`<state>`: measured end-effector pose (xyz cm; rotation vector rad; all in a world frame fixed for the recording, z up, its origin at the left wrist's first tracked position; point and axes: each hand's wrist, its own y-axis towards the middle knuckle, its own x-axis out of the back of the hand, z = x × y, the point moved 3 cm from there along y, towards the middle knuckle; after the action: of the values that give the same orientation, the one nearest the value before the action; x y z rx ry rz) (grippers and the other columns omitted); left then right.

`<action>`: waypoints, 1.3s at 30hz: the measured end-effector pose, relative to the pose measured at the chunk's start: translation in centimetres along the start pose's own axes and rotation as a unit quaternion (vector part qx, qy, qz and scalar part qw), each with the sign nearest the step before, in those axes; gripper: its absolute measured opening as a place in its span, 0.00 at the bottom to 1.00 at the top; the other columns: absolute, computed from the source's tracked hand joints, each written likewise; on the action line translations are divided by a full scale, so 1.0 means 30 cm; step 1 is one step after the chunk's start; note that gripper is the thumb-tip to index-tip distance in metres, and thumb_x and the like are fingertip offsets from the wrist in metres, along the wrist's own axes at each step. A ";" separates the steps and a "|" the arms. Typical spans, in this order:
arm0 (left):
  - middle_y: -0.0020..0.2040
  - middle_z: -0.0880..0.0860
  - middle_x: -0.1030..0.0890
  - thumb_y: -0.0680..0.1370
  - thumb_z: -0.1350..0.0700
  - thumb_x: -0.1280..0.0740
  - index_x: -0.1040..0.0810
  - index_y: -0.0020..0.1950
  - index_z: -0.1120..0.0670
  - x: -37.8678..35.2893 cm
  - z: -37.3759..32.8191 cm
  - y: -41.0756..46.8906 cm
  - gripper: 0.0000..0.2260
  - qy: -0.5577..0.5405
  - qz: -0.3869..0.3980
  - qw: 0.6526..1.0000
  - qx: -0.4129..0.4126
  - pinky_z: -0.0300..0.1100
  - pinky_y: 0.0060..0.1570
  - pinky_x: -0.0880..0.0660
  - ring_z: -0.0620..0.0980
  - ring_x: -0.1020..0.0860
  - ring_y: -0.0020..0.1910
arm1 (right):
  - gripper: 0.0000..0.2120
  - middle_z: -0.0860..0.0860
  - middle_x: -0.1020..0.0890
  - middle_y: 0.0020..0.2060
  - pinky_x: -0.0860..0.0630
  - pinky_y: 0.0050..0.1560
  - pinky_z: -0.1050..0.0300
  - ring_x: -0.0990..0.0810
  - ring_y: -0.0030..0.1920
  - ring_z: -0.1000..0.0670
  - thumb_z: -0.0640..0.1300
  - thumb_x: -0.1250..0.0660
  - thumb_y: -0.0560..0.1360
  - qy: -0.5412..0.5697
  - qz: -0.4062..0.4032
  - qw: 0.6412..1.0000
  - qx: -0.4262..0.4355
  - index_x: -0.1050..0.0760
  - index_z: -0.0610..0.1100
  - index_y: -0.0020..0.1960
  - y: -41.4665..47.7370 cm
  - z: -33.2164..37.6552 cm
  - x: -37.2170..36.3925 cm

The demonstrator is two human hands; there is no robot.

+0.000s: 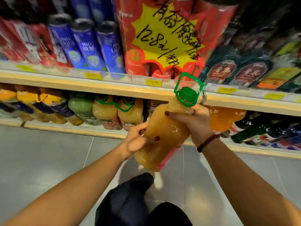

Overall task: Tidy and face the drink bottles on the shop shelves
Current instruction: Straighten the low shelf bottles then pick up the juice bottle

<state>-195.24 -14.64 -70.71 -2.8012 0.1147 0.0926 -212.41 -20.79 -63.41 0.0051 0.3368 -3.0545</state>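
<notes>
Grips the juice bottle [164, 132] two-handed, with left hand [135, 142] curled round its lower body and right hand [195, 123] clamped under the green cap [187, 93]. Holds it tilted in the air before the lower shelf [68, 128], probably to bear its weight and face the label [167, 158].

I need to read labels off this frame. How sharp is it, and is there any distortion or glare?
Head view: the shelf edge bows, a wide-angle distortion; the blue bottles are smeared, with labels barely legible; the juice bottle, gripped by the left hand and right hand, is sharper, with small glints.
</notes>
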 end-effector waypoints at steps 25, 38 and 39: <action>0.49 0.37 0.21 0.59 0.45 0.21 0.34 0.61 0.36 0.087 0.605 0.190 0.35 0.168 -0.126 0.976 -0.066 0.28 0.42 0.27 0.40 0.22 0.51 | 0.36 0.55 0.15 0.45 0.20 0.51 0.46 0.17 0.48 0.52 0.62 0.20 0.43 -0.160 0.008 0.985 0.071 0.20 0.51 0.48 0.217 -0.501 -0.119; 0.51 0.42 0.18 0.58 0.49 0.18 0.25 0.61 0.46 0.090 0.554 0.247 0.33 0.088 -0.215 0.963 -0.134 0.30 0.47 0.24 0.39 0.21 0.52 | 0.33 0.54 0.16 0.46 0.20 0.52 0.44 0.18 0.50 0.51 0.62 0.21 0.43 -0.192 0.026 0.975 0.113 0.22 0.53 0.45 0.282 -0.382 -0.150; 0.52 0.43 0.18 0.58 0.49 0.18 0.25 0.61 0.46 0.093 0.541 0.258 0.33 0.093 -0.221 0.960 -0.145 0.29 0.48 0.25 0.38 0.22 0.53 | 0.33 0.54 0.16 0.46 0.21 0.52 0.44 0.18 0.50 0.51 0.63 0.21 0.44 -0.199 0.025 0.972 0.119 0.22 0.52 0.46 0.288 -0.370 -0.152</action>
<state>-193.97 -16.71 -88.72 -3.0416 -0.5208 -0.2837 -207.30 -26.47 -76.05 -0.5659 -0.0563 -2.9273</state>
